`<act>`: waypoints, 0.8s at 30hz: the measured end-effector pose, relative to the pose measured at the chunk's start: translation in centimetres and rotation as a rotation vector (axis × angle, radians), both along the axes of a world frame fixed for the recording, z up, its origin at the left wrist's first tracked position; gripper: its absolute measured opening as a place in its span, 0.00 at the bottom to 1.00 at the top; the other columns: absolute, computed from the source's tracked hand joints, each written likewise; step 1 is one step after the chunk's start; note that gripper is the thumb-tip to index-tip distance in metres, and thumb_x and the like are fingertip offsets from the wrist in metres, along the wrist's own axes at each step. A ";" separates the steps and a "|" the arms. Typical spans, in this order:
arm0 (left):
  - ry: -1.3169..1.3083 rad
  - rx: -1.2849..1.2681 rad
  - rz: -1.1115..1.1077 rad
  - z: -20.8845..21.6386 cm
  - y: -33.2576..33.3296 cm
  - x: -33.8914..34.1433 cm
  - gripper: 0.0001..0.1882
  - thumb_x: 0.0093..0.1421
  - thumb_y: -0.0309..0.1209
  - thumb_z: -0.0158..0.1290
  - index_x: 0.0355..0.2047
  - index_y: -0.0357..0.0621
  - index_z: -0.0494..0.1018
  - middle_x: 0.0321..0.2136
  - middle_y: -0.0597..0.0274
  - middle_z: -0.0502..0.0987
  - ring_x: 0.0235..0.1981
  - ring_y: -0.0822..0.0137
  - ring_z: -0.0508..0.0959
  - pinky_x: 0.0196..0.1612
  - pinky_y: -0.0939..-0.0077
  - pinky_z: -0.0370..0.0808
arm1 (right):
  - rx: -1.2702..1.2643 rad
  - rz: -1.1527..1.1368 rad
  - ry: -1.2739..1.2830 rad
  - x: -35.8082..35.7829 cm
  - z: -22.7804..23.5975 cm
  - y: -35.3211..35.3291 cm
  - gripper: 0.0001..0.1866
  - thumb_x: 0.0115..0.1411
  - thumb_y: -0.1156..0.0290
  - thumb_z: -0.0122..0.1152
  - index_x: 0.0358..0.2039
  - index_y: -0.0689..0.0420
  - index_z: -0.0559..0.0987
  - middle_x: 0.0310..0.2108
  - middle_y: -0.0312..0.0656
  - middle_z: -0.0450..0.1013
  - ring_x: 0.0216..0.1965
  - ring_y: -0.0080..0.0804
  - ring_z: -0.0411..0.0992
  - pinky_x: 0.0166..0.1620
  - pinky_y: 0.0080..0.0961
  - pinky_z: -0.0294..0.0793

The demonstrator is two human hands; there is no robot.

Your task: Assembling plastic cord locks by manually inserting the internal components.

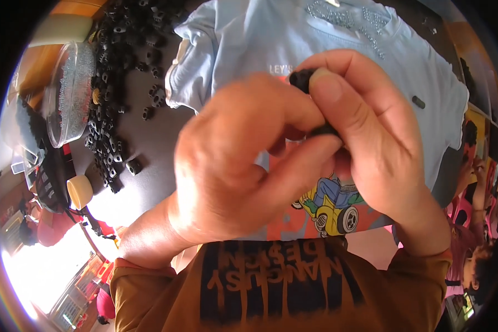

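Observation:
Both my hands meet over a light blue T-shirt (243,33) spread in front of me. My right hand (379,133) pinches a small black plastic cord lock (301,81) between thumb and fingers. Just below, my left hand (227,160), slightly blurred, has its thumb and forefinger closed round another small dark piece (323,131), mostly hidden by the fingers. On the shirt to the right lies a little black cylinder (419,102). Tiny metal springs (346,16) are strewn near the shirt's collar.
Many black cord locks (113,94) lie heaped on the dark tabletop (141,130) at the left. Beside them stands a clear plastic box (52,119) of tiny springs. A round yellowish lid-like object (79,192) sits near the left edge. Other people appear at far right.

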State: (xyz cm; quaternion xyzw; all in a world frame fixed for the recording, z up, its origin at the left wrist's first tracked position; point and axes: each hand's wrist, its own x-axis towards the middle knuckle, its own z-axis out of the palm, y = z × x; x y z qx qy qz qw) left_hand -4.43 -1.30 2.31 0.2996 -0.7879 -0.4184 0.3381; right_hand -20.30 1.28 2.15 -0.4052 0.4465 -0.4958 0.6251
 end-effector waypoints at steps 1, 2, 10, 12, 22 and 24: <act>0.097 0.164 0.025 0.7 -0.1 0.1 0.08 0.52 0.21 0.53 0.32 0.36 0.67 0.28 0.59 0.70 0.24 0.74 0.70 0.30 0.81 0.68 | -0.024 0.001 0.009 -0.1 0.1 -0.1 0.14 0.66 0.62 0.44 0.40 0.60 0.72 0.20 0.29 0.68 0.16 0.10 0.59 0.18 0.09 0.52; 0.196 0.331 0.046 0.8 -0.4 0.1 0.06 0.54 0.23 0.50 0.32 0.36 0.66 0.28 0.58 0.70 0.26 0.73 0.69 0.33 0.81 0.67 | -0.062 0.027 0.006 -0.4 0.0 -0.6 0.14 0.65 0.64 0.45 0.39 0.62 0.72 0.20 0.32 0.69 0.18 0.12 0.62 0.20 0.11 0.57; 0.629 0.890 0.137 0.6 -2.8 1.9 0.10 0.62 0.29 0.39 0.40 0.37 0.64 0.33 0.58 0.66 0.17 0.76 0.61 0.25 0.81 0.60 | 0.121 -0.156 -0.012 -1.0 0.9 -1.8 0.18 0.60 0.60 0.45 0.39 0.64 0.72 0.28 0.44 0.73 0.23 0.25 0.70 0.26 0.19 0.67; 0.630 0.857 0.200 0.6 -2.6 1.9 0.11 0.62 0.30 0.39 0.40 0.36 0.64 0.31 0.59 0.66 0.18 0.76 0.61 0.24 0.82 0.60 | 0.168 -0.215 -0.044 -1.1 1.7 -1.8 0.17 0.59 0.61 0.49 0.38 0.63 0.73 0.27 0.41 0.73 0.22 0.22 0.68 0.26 0.17 0.65; -0.458 -0.213 0.103 -1.4 -1.5 -0.5 0.10 0.51 0.17 0.53 0.35 0.38 0.76 0.25 0.60 0.72 0.23 0.67 0.72 0.27 0.77 0.70 | 0.057 -0.222 0.155 -2.7 -0.2 -2.0 0.10 0.55 0.70 0.60 0.35 0.62 0.76 0.25 0.36 0.73 0.23 0.16 0.66 0.26 0.14 0.64; -0.417 -0.159 0.100 -1.7 -1.7 -0.6 0.09 0.50 0.17 0.54 0.33 0.38 0.76 0.24 0.60 0.72 0.24 0.66 0.72 0.28 0.76 0.70 | -0.032 -0.230 0.241 -1.9 -0.1 -2.0 0.10 0.51 0.70 0.64 0.32 0.60 0.76 0.22 0.28 0.68 0.20 0.11 0.57 0.24 0.10 0.54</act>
